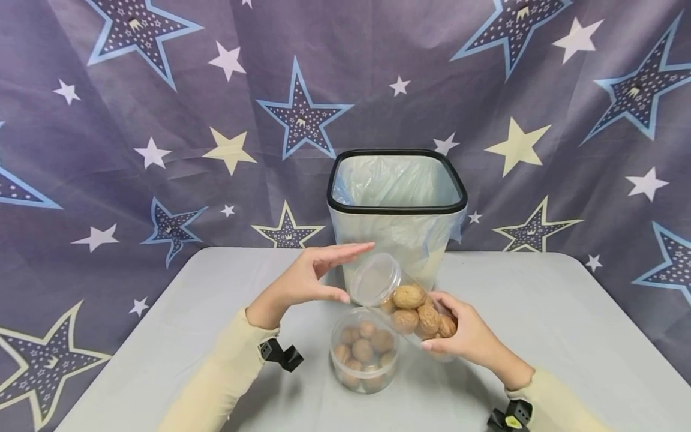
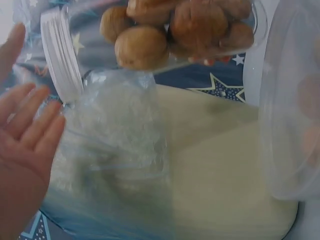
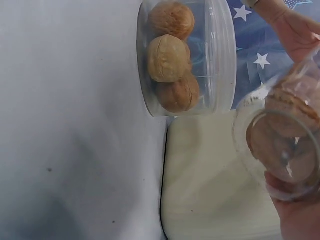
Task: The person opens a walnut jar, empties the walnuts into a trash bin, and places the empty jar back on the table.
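Note:
My right hand (image 1: 466, 333) grips a clear plastic jar (image 1: 403, 281) near its base, holding it tilted above the table. Several walnuts (image 1: 408, 296) lie inside, bunched toward the base. The jar's whitish lid (image 1: 376, 279) faces up and left, and the left wrist view shows its ribbed edge (image 2: 61, 55). Beside that lid is my left hand (image 1: 310, 276), fingers straight and thumb spread apart, with nothing held. Below the jar, a round clear container (image 1: 396, 354) with several walnuts (image 1: 362, 350) stands on the table.
Behind the jar stands a white waste bin (image 1: 388, 231) with a black rim (image 1: 396, 210) and a thin plastic liner (image 1: 394, 180). The grey table (image 1: 291, 390) runs back to a star-patterned curtain (image 1: 410, 108). Each forearm wears a black wrist camera (image 1: 281, 354).

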`<action>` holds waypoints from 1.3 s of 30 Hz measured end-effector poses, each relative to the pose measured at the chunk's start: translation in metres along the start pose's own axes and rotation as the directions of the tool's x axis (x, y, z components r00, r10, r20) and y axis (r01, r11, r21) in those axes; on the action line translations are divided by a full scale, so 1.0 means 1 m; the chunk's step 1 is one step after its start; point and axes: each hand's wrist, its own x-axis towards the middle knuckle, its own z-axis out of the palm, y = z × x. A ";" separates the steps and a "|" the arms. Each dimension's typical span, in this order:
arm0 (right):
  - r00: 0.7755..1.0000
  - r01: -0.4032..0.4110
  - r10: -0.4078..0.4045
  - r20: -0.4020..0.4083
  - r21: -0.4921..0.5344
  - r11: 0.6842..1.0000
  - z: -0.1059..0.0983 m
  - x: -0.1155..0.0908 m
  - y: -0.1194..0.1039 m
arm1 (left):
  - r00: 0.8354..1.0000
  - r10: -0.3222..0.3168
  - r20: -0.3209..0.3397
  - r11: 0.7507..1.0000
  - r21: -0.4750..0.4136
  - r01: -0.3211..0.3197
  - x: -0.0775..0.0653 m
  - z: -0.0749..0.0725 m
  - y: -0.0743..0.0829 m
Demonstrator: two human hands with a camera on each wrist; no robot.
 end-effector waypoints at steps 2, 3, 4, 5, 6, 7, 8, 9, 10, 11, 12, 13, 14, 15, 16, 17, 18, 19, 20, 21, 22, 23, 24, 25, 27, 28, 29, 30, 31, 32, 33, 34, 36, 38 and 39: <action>1.000 0.005 -0.005 0.024 0.022 1.000 0.000 0.000 0.000 | 0.997 0.029 0.067 1.000 -0.007 -0.029 0.000 -0.003 0.000; 0.999 0.011 -0.012 0.036 0.029 1.000 0.000 0.001 0.000 | 0.995 0.044 0.095 0.999 -0.011 -0.043 0.000 -0.003 -0.001; 0.999 0.016 -0.018 0.046 0.030 0.999 0.000 0.001 0.000 | 0.991 0.061 0.119 0.998 -0.008 -0.060 0.001 -0.004 0.000; 0.998 0.021 -0.023 0.056 0.035 0.999 0.000 0.001 0.000 | 0.987 0.076 0.143 0.997 -0.005 -0.076 0.001 -0.004 0.000; 0.997 0.027 -0.030 0.066 0.040 0.999 0.000 0.002 0.000 | 0.983 0.089 0.162 0.996 -0.002 -0.090 0.002 -0.004 0.000; 0.997 0.029 -0.033 0.076 0.046 0.999 0.000 0.002 0.000 | 0.979 0.102 0.179 0.994 0.004 -0.105 0.003 -0.004 0.000; 0.996 0.030 -0.034 0.086 0.051 0.998 0.000 0.002 0.000 | 0.975 0.114 0.191 0.993 0.008 -0.117 0.004 -0.004 0.000; 0.995 0.030 -0.035 0.095 0.056 0.998 0.000 0.003 0.000 | 0.971 0.123 0.203 0.992 0.010 -0.127 0.004 -0.003 0.000; 0.994 0.027 -0.033 0.104 0.062 0.998 0.001 0.003 0.000 | 0.969 0.128 0.214 0.991 0.013 -0.134 0.005 -0.003 -0.001; 0.993 0.023 -0.031 0.111 0.069 0.997 0.001 0.003 0.000 | 0.966 0.129 0.225 0.991 0.011 -0.135 0.005 -0.003 -0.001; 0.993 0.019 -0.028 0.118 0.075 0.997 0.001 0.003 0.000 | 0.963 0.129 0.236 0.991 0.006 -0.134 0.005 -0.003 -0.001; 0.992 0.014 -0.024 0.122 0.081 0.997 0.001 0.003 0.000 | 0.961 0.129 0.246 0.991 0.002 -0.134 0.006 -0.002 -0.001; 0.992 0.012 -0.023 0.126 0.084 0.996 0.001 0.003 0.000 | 0.959 0.128 0.254 0.991 -0.003 -0.131 0.006 -0.002 -0.001; 0.992 0.011 -0.022 0.128 0.087 0.996 0.001 0.003 0.000 | 0.957 0.126 0.260 0.992 -0.009 -0.128 0.006 -0.002 -0.001; 0.991 0.011 -0.022 0.129 0.087 0.996 0.001 0.003 0.000 | 0.956 0.125 0.266 0.992 -0.015 -0.126 0.006 -0.002 -0.001; 0.991 0.011 -0.022 0.130 0.087 0.996 0.001 0.003 -0.001 | 0.955 0.124 0.270 0.992 -0.021 -0.122 0.007 -0.002 -0.001; 0.991 0.011 -0.023 0.130 0.089 0.996 0.001 0.004 -0.001 | 0.954 0.123 0.273 0.992 -0.026 -0.120 0.007 -0.002 -0.001; 0.991 0.012 -0.023 0.129 0.087 0.996 0.001 0.004 -0.001 | 0.954 0.122 0.274 0.993 -0.027 -0.119 0.007 -0.002 -0.001; 0.991 0.014 -0.025 0.129 0.086 0.996 0.001 0.004 -0.001 | 0.954 0.120 0.274 0.993 -0.031 -0.116 0.007 -0.002 0.000; 0.991 0.016 -0.027 0.130 0.088 0.996 0.001 0.004 -0.001 | 0.954 0.117 0.274 0.993 -0.036 -0.111 0.007 -0.002 0.000; 0.991 0.018 -0.030 0.129 0.088 0.996 0.001 0.004 0.000 | 0.955 0.113 0.274 0.994 -0.038 -0.107 0.007 -0.002 0.000; 0.991 0.021 -0.032 0.128 0.089 0.996 0.001 0.004 0.000 | 0.956 0.109 0.274 0.994 -0.039 -0.102 0.007 -0.001 0.001; 0.991 0.025 -0.037 0.127 0.090 0.996 0.001 0.004 0.000 | 0.957 0.103 0.272 0.995 -0.041 -0.095 0.007 -0.001 0.001; 0.991 0.030 -0.041 0.127 0.091 0.995 0.001 0.004 0.000 | 0.958 0.096 0.270 0.995 -0.042 -0.088 0.007 -0.001 0.001; 0.991 0.034 -0.045 0.123 0.093 0.995 0.001 0.004 0.001 | 0.962 0.079 0.262 0.997 -0.039 -0.071 0.007 -0.001 0.001; 0.992 0.034 -0.045 0.121 0.092 0.995 0.001 0.004 0.001 | 0.964 0.069 0.256 0.997 -0.037 -0.061 0.006 -0.001 0.001; 0.992 0.032 -0.043 0.119 0.091 0.995 0.002 0.004 0.001 | 0.967 0.056 0.250 0.998 -0.035 -0.049 0.005 -0.001 0.001; 0.992 0.028 -0.038 0.117 0.089 0.996 0.002 0.004 0.001 | 0.969 0.043 0.242 0.999 -0.033 -0.036 0.005 0.000 0.001; 0.993 0.022 -0.032 0.114 0.088 0.996 0.002 0.004 0.001 | 0.972 0.031 0.233 0.999 -0.030 -0.025 0.004 0.000 0.001; 0.994 0.015 -0.024 0.110 0.085 0.996 0.002 0.004 0.001 | 0.975 0.019 0.223 1.000 -0.027 -0.013 0.004 0.000 0.000; 0.994 0.006 -0.015 0.108 0.083 0.997 0.002 0.004 0.000 | 0.977 0.008 0.214 1.000 -0.025 -0.002 0.004 0.000 0.000; 0.995 0.000 -0.008 0.104 0.077 0.997 0.002 0.004 0.000 | 0.979 -0.001 0.205 1.000 -0.024 0.006 0.003 0.000 0.000; 0.996 -0.013 0.007 0.093 0.066 0.998 0.002 0.004 -0.002 | 0.982 -0.010 0.186 1.000 -0.023 0.014 0.003 0.001 -0.002; 0.997 -0.025 0.021 0.078 0.050 0.998 0.003 0.003 -0.004 | 0.986 -0.017 0.165 1.000 -0.024 0.021 0.002 0.002 -0.003; 0.997 -0.027 0.025 0.070 0.041 0.999 0.003 0.003 -0.004 | 0.988 -0.021 0.156 0.999 -0.027 0.026 0.001 0.003 -0.003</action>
